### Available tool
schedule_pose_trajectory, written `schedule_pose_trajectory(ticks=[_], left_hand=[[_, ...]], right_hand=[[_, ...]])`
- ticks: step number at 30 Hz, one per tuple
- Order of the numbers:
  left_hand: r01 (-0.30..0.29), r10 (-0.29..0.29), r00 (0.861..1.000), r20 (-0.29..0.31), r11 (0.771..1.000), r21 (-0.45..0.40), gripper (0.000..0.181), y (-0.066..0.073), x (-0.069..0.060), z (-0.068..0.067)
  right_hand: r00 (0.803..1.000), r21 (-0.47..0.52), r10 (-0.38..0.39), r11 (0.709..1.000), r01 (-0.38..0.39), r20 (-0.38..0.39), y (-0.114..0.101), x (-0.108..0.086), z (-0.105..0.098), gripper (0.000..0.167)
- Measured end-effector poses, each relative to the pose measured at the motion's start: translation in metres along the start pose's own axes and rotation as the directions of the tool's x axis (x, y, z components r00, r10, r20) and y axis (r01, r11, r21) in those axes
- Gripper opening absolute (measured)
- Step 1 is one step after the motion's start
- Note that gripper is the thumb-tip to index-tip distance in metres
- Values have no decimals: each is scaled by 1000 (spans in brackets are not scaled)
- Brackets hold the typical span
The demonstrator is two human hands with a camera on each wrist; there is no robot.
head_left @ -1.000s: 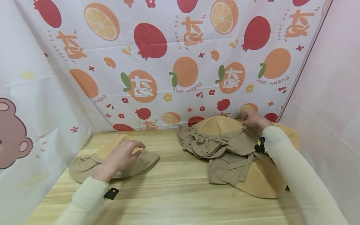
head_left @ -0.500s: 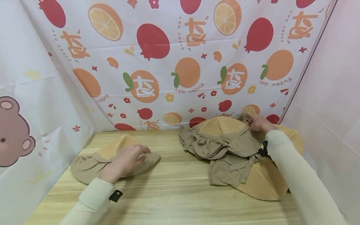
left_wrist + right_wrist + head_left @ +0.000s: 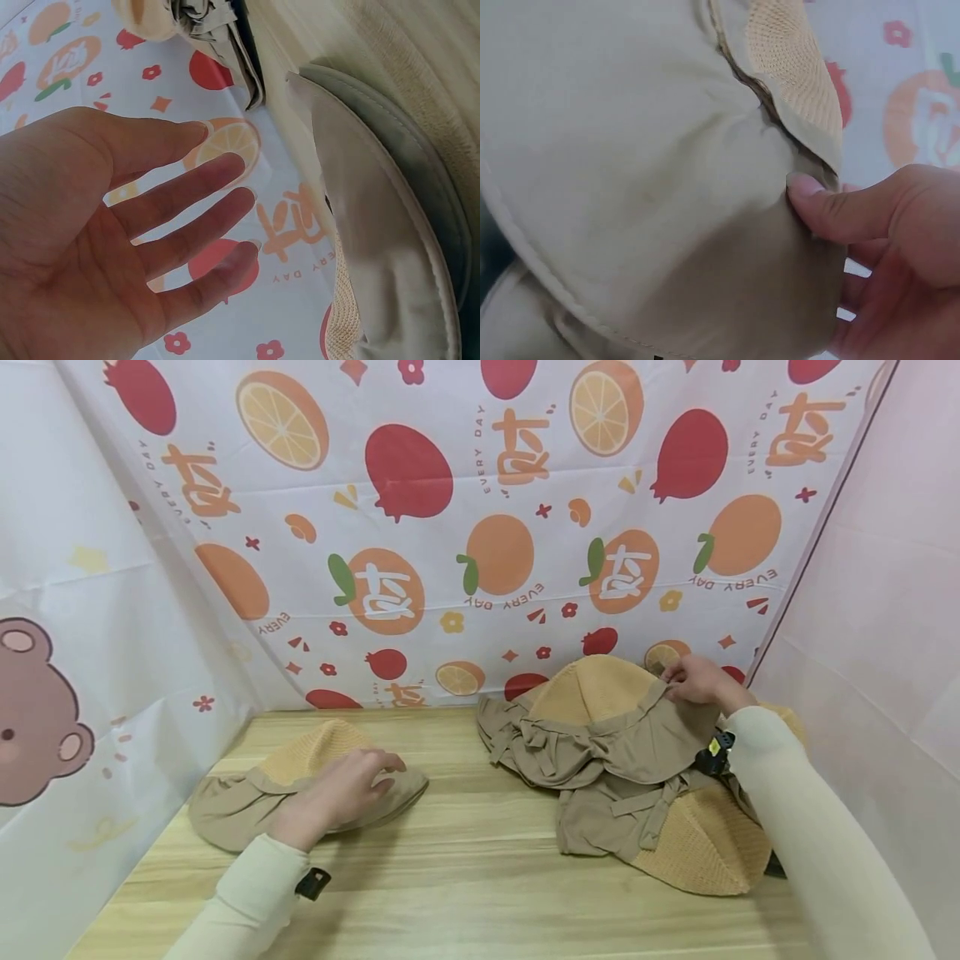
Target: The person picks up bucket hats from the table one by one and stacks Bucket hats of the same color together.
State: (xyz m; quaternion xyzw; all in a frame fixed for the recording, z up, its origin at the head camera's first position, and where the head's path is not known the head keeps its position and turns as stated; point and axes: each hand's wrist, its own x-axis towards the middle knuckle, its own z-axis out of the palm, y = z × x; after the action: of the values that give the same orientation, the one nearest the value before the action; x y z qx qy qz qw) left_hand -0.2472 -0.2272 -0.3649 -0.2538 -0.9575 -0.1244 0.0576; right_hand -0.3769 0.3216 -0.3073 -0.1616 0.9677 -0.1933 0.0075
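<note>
1. Currently the right hand [image 3: 701,681] grips the upper hat [image 3: 596,693] at the right of the surface [image 3: 450,885]; in the right wrist view the thumb [image 3: 832,212] presses on the tan fabric brim, close to the seam with the straw crown, and the other fingers are behind the brim's edge

2. The left hand [image 3: 341,793] holds nothing: its fingers [image 3: 202,226] are parted and slightly bent, apart from the nearest brim in the left wrist view; from the head it overlaps the left hat [image 3: 307,753], and whether any part of it touches cannot be told

3. As for the hats, the left hat rests by itself, crown up, well apart from the pile [image 3: 637,768]; the upper hat overlaps the lower hat [image 3: 708,839], whose crown points toward the person, and a further crown [image 3: 787,718] shows beyond the right sleeve [image 3: 817,843] (how many hats lie there in all is hidden)

4. Judging by this layout, the handling looks only partly done: one hat is set apart, the upper hat is gripped but not clear of the pile, and the lower hat and further crown seem to be left
</note>
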Motion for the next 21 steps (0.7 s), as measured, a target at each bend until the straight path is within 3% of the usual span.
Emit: schedule_pose_trajectory(ticks=[5,11,18,21], left_hand=[[7,-7,1000,4,1000,0,22,1,1,0],[10,-10,1000,9,1000,8,23,4,2,0],[16,-16,1000,16,1000,5,23,8,2,-2],[24,-24,1000,17,1000,-6,23,9,2,-4]], right_hand=[[994,50,-83,995,86,-65,-4,-7,-4,16],[987,164,-119,977,136,-107,-19,-13,-6,20],[967,277,-217,929,247,-137,-44,-20,-13,23],[962,286,-240,920,267,-127,-55,-24,-17,24]])
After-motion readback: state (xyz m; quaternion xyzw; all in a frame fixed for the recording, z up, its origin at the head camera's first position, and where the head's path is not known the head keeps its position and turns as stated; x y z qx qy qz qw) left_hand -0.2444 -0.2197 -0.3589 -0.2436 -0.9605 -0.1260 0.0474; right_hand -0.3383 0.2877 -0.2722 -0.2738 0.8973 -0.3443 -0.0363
